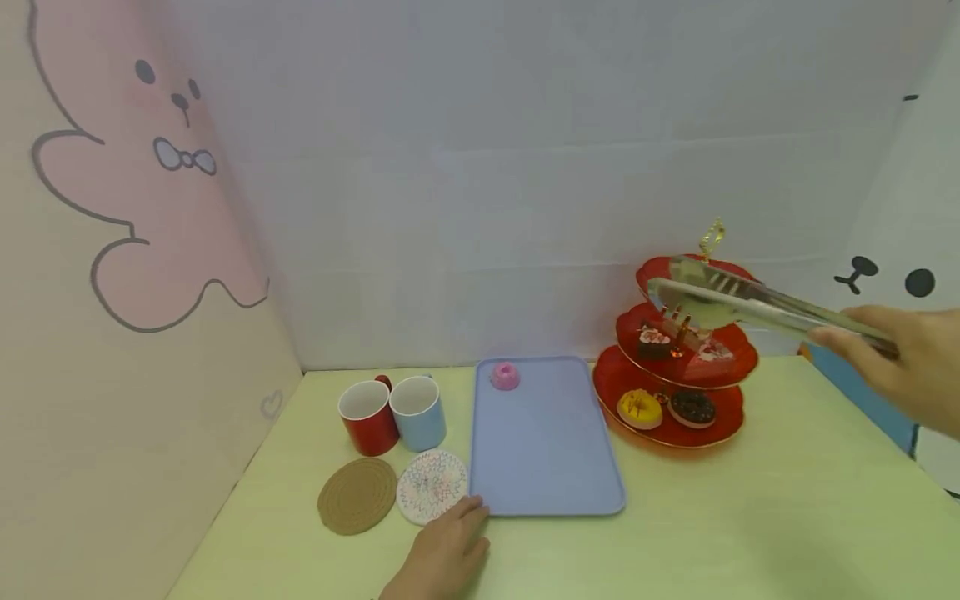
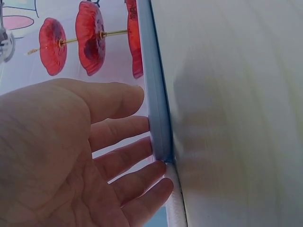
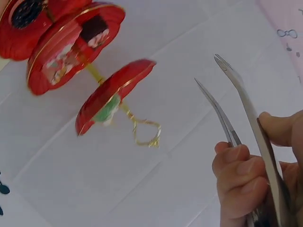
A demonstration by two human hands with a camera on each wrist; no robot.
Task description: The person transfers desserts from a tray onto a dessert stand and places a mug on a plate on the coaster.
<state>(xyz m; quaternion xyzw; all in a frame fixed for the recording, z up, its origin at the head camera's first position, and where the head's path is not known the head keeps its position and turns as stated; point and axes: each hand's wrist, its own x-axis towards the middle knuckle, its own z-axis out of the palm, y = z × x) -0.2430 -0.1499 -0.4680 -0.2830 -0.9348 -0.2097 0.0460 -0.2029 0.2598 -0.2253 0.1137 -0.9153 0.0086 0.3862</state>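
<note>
My right hand [image 1: 911, 362] grips metal tongs [image 1: 780, 312], their tips apart with nothing between them in the right wrist view. In the head view the tongs overlap the upper tiers of a red three-tier stand [image 1: 609, 379]. A yellow donut [image 1: 640, 408] and a chocolate donut [image 1: 692, 408] lie on its bottom tier, cake slices [image 1: 708, 367] on the middle one. Something green and white [image 3: 108, 109] sits on the top tier. My left hand [image 1: 442, 554] touches the near left corner of a blue tray [image 1: 540, 450] with extended fingers. A small pink donut [image 1: 506, 376] lies at the tray's far left.
Left of the tray stand a red mug [image 1: 369, 429] and a light blue mug [image 1: 420, 421], side by side. Before them lie a brown woven coaster [image 1: 357, 497] and a white patterned coaster [image 1: 432, 487], the latter close against the tray. A pale curtain [image 1: 465, 208] hangs behind the table.
</note>
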